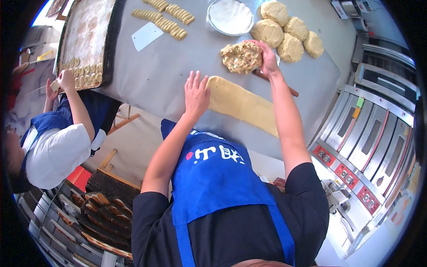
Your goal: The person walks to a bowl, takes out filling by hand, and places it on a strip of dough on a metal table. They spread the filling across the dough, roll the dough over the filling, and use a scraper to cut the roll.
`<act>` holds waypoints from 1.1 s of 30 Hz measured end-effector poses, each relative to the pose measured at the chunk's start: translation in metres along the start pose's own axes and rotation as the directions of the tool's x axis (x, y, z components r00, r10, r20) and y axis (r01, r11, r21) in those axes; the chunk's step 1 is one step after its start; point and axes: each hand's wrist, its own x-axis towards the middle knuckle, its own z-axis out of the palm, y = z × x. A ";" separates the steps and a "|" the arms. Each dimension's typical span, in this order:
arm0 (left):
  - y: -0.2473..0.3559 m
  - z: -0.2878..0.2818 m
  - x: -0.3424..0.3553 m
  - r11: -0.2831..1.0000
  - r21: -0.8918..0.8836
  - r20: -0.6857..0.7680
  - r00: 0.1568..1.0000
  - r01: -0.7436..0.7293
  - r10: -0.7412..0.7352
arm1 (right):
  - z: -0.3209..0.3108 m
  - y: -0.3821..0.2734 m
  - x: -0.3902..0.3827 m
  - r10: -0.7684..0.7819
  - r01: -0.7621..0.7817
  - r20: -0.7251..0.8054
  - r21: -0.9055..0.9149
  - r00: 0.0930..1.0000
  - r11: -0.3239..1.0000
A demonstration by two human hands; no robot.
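A flat, long sheet of pale yellow dough (242, 104) lies slantwise on the grey worktable in front of me. My left hand (196, 93) is at its left end, fingers stretched out, holding nothing and touching the dough's edge. My right hand (268, 61) is closed around the right side of a chunky, lumpy mass of filling (241, 57), just beyond the sheet. Beneath my right wrist lies a brown wooden stick (293, 92), partly hidden; it looks like a rolling pin. Several round dough pieces (291, 48) sit just past that hand.
A bowl of white powder (230, 18) stands at the far middle. To its left are rows of small dough slices (171, 26) and a white scraper (147, 36). At left, a co-worker's hands (66, 81) work over a baking tray (106, 49). Ovens (369, 138) line the right.
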 end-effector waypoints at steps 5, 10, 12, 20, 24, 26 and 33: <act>-0.024 0.000 -0.033 0.983 -0.126 -0.104 0.983 0.136 -0.150 | 0.044 -0.031 -0.047 0.132 -0.113 0.111 -0.162 0.985 0.980; -0.035 0.002 -0.027 0.977 -0.200 -0.104 0.989 0.079 -0.101 | 0.050 0.039 -0.097 0.063 0.137 0.207 -0.817 0.976 0.561; -0.034 0.004 -0.033 0.973 -0.203 -0.094 0.988 0.105 -0.126 | 0.056 0.075 -0.102 0.017 0.179 0.224 -0.818 0.974 0.547; -0.027 0.015 -0.053 0.985 -0.141 0.026 0.995 0.096 -0.094 | 0.078 0.151 -0.111 -0.061 0.475 0.478 -0.878 0.876 -0.061; -0.027 0.018 -0.061 0.972 -0.213 0.054 0.995 0.098 -0.089 | 0.095 0.155 -0.125 -0.257 0.353 0.421 -0.896 0.870 -0.270; -0.025 0.017 -0.061 0.973 -0.211 0.054 0.995 0.097 -0.087 | 0.094 0.163 -0.121 -0.302 0.322 0.407 -0.900 0.862 -0.294; -0.017 0.023 -0.051 0.976 -0.202 0.048 0.996 0.082 -0.074 | 0.087 0.172 -0.096 -0.126 0.277 0.368 -0.847 0.921 -0.453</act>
